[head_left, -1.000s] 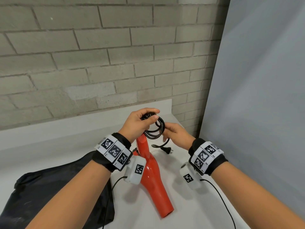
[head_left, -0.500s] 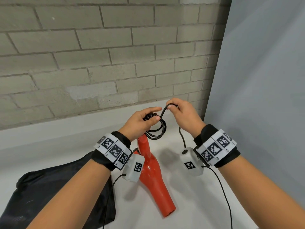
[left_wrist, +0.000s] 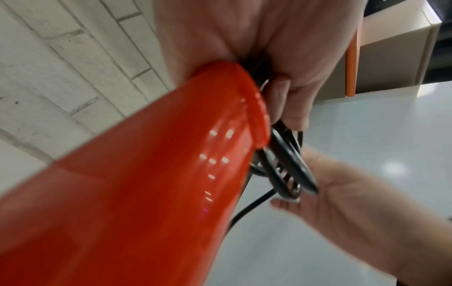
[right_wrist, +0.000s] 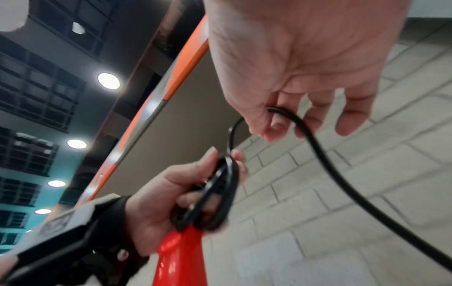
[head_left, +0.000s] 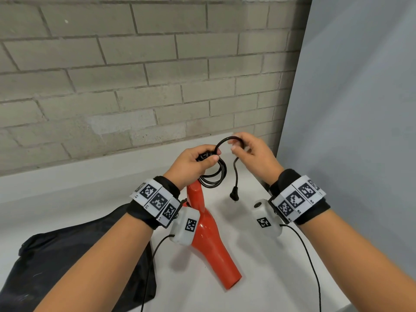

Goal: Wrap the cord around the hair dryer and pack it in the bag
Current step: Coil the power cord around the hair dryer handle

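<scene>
A red hair dryer stands on the white table, nozzle toward me, handle end up. My left hand grips the top of the handle and pins several loops of the black cord there. My right hand pinches the free cord a little above and to the right, so that it arcs between the hands. The plug dangles below the right hand, off the table. The left wrist view shows the red handle and the coils. In the right wrist view, thumb and finger pinch the cord.
A black bag lies flat on the table at the left, under my left forearm. A grey brick wall stands close behind the table. A grey panel closes off the right side. Thin sensor cables hang from both wrists.
My right hand rose from the table beside the dryer to the cord's free end and lifted it. The plug left the table and now hangs. The left hand kept its grip.
</scene>
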Available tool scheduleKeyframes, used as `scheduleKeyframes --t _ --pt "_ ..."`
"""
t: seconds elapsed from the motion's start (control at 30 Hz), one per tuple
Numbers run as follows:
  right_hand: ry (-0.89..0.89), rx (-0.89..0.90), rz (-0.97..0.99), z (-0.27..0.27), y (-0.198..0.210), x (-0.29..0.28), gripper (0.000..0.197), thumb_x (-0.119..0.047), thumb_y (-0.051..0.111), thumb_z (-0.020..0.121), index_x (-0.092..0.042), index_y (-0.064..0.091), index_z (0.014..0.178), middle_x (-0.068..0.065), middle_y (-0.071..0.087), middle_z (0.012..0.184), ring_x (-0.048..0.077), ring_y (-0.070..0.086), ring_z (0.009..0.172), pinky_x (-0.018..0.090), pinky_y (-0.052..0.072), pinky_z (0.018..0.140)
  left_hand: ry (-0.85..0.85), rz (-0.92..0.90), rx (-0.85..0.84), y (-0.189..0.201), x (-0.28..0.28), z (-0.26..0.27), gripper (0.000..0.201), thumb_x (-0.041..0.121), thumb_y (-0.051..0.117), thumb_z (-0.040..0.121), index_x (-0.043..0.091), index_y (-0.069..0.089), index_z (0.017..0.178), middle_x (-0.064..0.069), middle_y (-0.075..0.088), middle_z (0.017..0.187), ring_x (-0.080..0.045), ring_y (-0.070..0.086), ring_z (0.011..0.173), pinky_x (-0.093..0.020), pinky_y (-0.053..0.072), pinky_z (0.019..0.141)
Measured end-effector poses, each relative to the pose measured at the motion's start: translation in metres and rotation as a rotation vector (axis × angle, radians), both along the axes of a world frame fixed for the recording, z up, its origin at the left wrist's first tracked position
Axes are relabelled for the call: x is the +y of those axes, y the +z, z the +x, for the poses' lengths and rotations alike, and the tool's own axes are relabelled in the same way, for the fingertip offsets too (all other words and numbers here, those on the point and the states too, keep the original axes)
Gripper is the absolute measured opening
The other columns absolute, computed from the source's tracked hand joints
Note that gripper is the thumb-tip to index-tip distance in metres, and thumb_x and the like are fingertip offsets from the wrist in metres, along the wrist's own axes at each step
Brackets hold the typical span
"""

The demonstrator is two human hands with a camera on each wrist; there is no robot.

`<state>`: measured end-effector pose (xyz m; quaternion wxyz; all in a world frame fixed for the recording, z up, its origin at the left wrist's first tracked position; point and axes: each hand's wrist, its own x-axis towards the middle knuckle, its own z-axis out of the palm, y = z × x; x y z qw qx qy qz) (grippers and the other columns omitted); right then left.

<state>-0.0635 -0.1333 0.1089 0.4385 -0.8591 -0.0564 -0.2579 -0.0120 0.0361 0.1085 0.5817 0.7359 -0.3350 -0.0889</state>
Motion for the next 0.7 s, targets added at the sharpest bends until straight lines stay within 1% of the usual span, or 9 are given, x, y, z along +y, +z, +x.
scheduleKeyframes --t 0.1,0.2,0.37,0.43,0.47,0.5,0.57,0.63,0.7 --pt "-0.058 0.242 0.034 0.002 -0.036 -0.008 0.02 -0.009 0.054 0.089 -0.013 0.058 0.109 -0.014 0.053 0.092 0.004 0.047 0.082 0.02 0.034 0.08 0.021 -0.032 0.014 -0.002 -0.001 0.0 0.012 0.01 0.052 0.089 0.018 0.06 0.093 0.02 0.051 0.047 0.0 0.037 0.036 -0.008 0.029 0.042" --pt "-0.063 0.437 -0.057 0.01 -0.08 -0.014 0.031 -0.012 0.058 0.086 -0.016 0.056 0.116 -0.001 0.054 0.113 0.012 0.048 0.098 0.024 0.035 0.086 0.003 -0.044 0.024 -0.002 -0.002 0.0 0.014 0.011 0.051 0.09 0.022 0.06 0.09 0.02 0.051 0.047 0.0 0.036 0.037 -0.008 0.029 0.042" --pt "-0.091 0.675 -0.088 0.019 -0.118 -0.018 0.014 -0.01 0.055 0.087 -0.007 0.065 0.095 0.002 0.058 0.093 0.015 0.053 0.089 0.022 0.037 0.078 -0.02 -0.077 0.068 -0.002 0.001 0.0 0.016 0.01 0.049 0.091 0.021 0.06 0.09 0.015 0.044 0.044 -0.001 0.027 0.037 -0.009 0.027 0.04" --pt "-0.124 0.752 -0.136 0.019 -0.124 -0.02 0.009 -0.013 0.054 0.088 -0.009 0.061 0.085 0.005 0.058 0.088 0.018 0.052 0.085 0.023 0.038 0.071 -0.017 -0.108 0.084 -0.003 0.0 -0.001 0.016 0.008 0.048 0.091 0.019 0.06 0.09 0.013 0.041 0.052 -0.001 0.026 0.038 -0.01 0.026 0.04" --pt "-0.153 0.795 -0.162 0.02 -0.126 -0.022 0.01 -0.016 0.051 0.089 -0.01 0.056 0.083 0.007 0.056 0.087 0.02 0.051 0.083 0.024 0.039 0.069 0.001 -0.125 0.084 -0.003 0.0 0.0 0.016 0.008 0.048 0.091 0.018 0.06 0.09 0.007 0.041 0.058 -0.001 0.028 0.039 -0.01 0.027 0.041" --pt "-0.19 0.841 -0.188 0.02 -0.126 -0.023 0.014 -0.019 0.047 0.092 -0.009 0.052 0.083 0.01 0.055 0.088 0.022 0.05 0.083 0.026 0.041 0.071 0.03 -0.137 0.078 -0.003 0.0 0.001 0.016 0.007 0.048 0.091 0.018 0.06 0.089 0.004 0.043 0.062 -0.001 0.032 0.039 -0.01 0.029 0.042" --pt "-0.254 0.887 -0.176 0.02 -0.123 -0.029 0.023 -0.024 0.039 0.095 -0.007 0.05 0.085 0.014 0.054 0.089 0.031 0.056 0.087 0.036 0.047 0.083 0.077 -0.156 0.062 -0.003 -0.001 0.002 0.014 0.007 0.048 0.091 0.015 0.059 0.092 0.002 0.048 0.067 0.0 0.039 0.042 -0.009 0.033 0.045" --pt "-0.264 0.881 -0.052 0.019 -0.116 -0.033 0.033 -0.026 0.036 0.096 -0.004 0.051 0.076 0.016 0.056 0.085 0.038 0.061 0.095 0.043 0.049 0.093 0.093 -0.169 0.054 -0.004 -0.003 0.004 0.013 0.007 0.048 0.091 0.014 0.059 0.093 0.002 0.049 0.066 0.0 0.041 0.043 -0.008 0.035 0.048" --pt "-0.231 0.866 0.137 0.018 -0.106 -0.036 0.036 -0.023 0.04 0.096 -0.006 0.05 0.066 0.012 0.058 0.076 0.036 0.063 0.089 0.043 0.052 0.091 0.112 -0.173 0.047 -0.005 -0.004 0.005 0.014 0.008 0.048 0.091 0.017 0.059 0.091 0.002 0.048 0.065 0.0 0.041 0.043 -0.008 0.035 0.047"
